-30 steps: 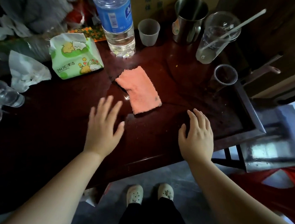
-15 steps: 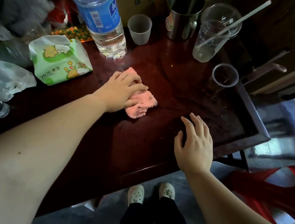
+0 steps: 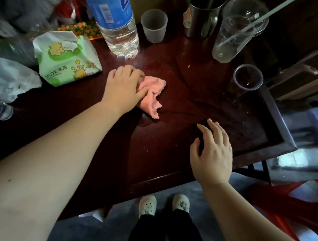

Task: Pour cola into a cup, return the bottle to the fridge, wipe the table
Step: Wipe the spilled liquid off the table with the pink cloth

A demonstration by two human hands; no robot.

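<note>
Your left hand (image 3: 124, 86) bunches the pink cloth (image 3: 153, 94) against the dark wooden table (image 3: 157, 159), fingers curled over its top while the crumpled free end trails out toward you and to the right. Your right hand (image 3: 212, 154) is well apart from the cloth, nearer the table's front edge, fingers loosely spread and holding nothing; whether the fingertips touch the wood cannot be told. The cloth sits near the middle of the table, just in front of the big water bottle (image 3: 116, 24) and just right of the green tissue pack (image 3: 66, 59). A wet sheen shows on the wood between the cloth and your right hand. A small clear cup (image 3: 247, 78) with dark liquid at the bottom stands at the right side, well apart from both hands. Behind it are a tall plastic cup (image 3: 237, 31) with a straw, a steel mug (image 3: 205, 8) and a frosted cup (image 3: 154, 25)
</note>
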